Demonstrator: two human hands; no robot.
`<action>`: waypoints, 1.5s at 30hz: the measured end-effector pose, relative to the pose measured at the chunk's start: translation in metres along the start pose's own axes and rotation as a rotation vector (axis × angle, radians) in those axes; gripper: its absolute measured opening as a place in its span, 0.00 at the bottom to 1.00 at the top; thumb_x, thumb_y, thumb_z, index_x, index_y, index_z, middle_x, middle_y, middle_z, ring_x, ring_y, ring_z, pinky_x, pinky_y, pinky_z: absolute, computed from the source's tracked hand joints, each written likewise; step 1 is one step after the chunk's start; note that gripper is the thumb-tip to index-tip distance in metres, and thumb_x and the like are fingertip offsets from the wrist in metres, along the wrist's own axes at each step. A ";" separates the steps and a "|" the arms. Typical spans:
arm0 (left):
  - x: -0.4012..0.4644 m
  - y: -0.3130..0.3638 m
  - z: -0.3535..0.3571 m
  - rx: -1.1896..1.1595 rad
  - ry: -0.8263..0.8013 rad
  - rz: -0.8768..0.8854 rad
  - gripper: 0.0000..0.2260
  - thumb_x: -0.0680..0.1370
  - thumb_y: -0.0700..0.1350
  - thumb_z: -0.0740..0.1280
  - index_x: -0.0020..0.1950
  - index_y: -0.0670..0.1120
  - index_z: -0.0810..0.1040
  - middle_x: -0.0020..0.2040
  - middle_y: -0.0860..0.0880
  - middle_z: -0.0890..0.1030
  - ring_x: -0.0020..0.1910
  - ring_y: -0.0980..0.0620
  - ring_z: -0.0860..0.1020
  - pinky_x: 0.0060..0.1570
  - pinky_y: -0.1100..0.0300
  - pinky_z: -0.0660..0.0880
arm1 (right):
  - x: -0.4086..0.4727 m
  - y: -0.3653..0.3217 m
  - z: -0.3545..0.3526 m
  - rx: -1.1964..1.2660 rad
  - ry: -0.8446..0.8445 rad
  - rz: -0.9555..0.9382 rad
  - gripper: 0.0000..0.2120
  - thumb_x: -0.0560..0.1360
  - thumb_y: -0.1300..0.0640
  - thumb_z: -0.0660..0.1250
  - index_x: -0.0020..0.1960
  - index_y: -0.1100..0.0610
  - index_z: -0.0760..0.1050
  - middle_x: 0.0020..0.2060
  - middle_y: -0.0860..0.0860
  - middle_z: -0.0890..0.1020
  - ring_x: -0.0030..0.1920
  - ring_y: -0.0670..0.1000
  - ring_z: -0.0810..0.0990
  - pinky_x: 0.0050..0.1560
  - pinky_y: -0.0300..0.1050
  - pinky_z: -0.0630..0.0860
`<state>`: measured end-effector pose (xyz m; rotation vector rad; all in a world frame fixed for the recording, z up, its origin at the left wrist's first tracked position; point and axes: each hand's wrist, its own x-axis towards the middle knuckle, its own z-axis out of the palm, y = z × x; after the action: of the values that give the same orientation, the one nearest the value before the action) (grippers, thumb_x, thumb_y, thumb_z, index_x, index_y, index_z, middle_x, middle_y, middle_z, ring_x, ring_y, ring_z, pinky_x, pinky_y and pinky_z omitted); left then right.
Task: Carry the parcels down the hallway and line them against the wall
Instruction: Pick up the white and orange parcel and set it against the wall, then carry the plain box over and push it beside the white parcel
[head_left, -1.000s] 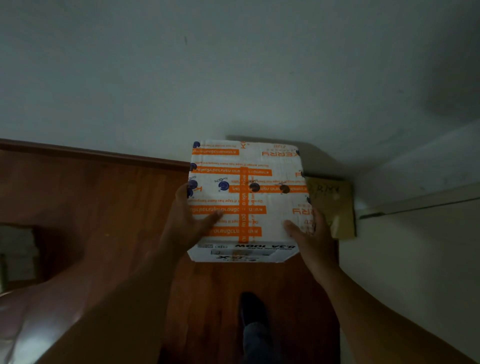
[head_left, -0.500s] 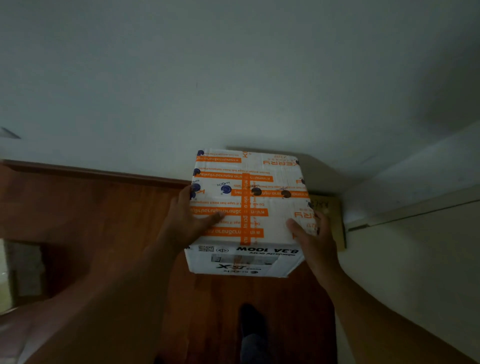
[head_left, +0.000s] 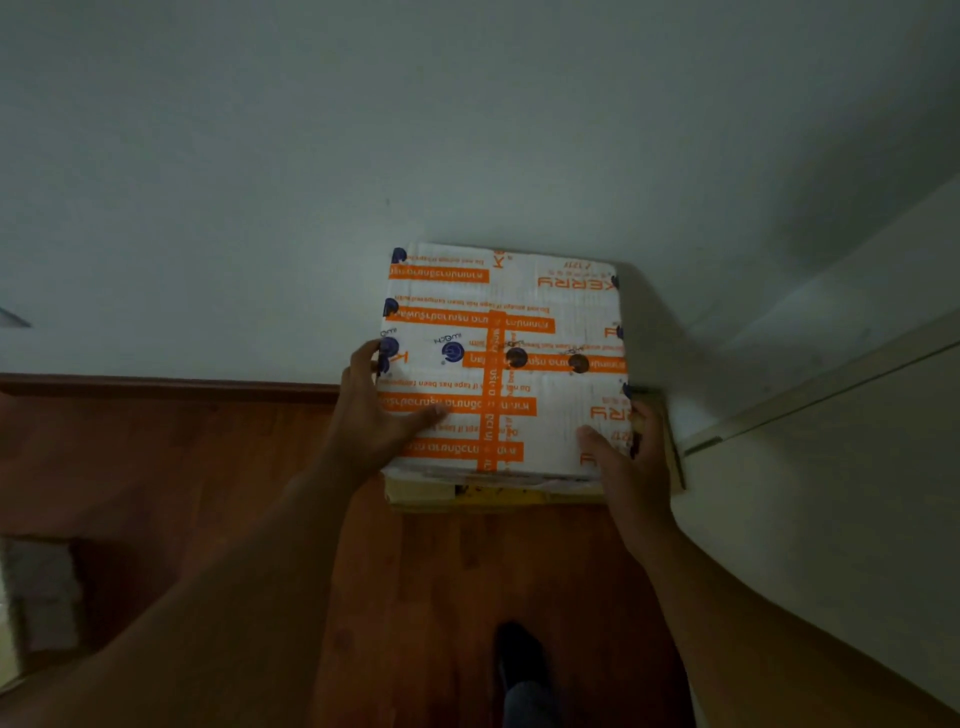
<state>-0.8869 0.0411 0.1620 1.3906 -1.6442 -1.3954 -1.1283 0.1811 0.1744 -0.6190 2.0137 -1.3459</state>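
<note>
My left hand (head_left: 371, 415) grips the parcel's (head_left: 530, 332) left side, thumb across its top; my right hand (head_left: 631, 457) clamps the near right corner. I hold the parcel close against the wall (head_left: 467, 130), over a brown box (head_left: 670, 447) on the wooden floor (head_left: 208, 467).
</note>
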 end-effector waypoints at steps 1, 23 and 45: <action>0.001 -0.012 0.003 -0.009 -0.003 -0.013 0.43 0.67 0.49 0.79 0.75 0.49 0.58 0.71 0.43 0.67 0.65 0.41 0.74 0.57 0.39 0.78 | 0.004 0.011 0.003 -0.018 -0.029 0.012 0.29 0.74 0.58 0.73 0.72 0.50 0.65 0.61 0.52 0.78 0.53 0.48 0.80 0.42 0.37 0.79; 0.056 -0.118 0.075 0.133 -0.030 -0.244 0.45 0.70 0.45 0.78 0.78 0.47 0.52 0.73 0.44 0.62 0.66 0.44 0.72 0.57 0.44 0.79 | 0.104 0.104 0.028 -0.323 -0.223 0.240 0.30 0.76 0.60 0.70 0.72 0.52 0.60 0.60 0.52 0.77 0.49 0.49 0.80 0.37 0.38 0.75; -0.109 -0.198 -0.198 0.395 0.162 -0.355 0.27 0.78 0.56 0.66 0.72 0.45 0.65 0.70 0.44 0.65 0.55 0.45 0.77 0.54 0.52 0.72 | -0.092 0.019 0.297 -0.900 -0.630 -0.424 0.28 0.79 0.51 0.64 0.76 0.57 0.63 0.73 0.57 0.69 0.72 0.57 0.67 0.67 0.48 0.67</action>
<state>-0.6106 0.0914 0.0565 2.0473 -1.6821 -1.1326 -0.8505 0.0627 0.0964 -1.6932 1.9017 -0.2499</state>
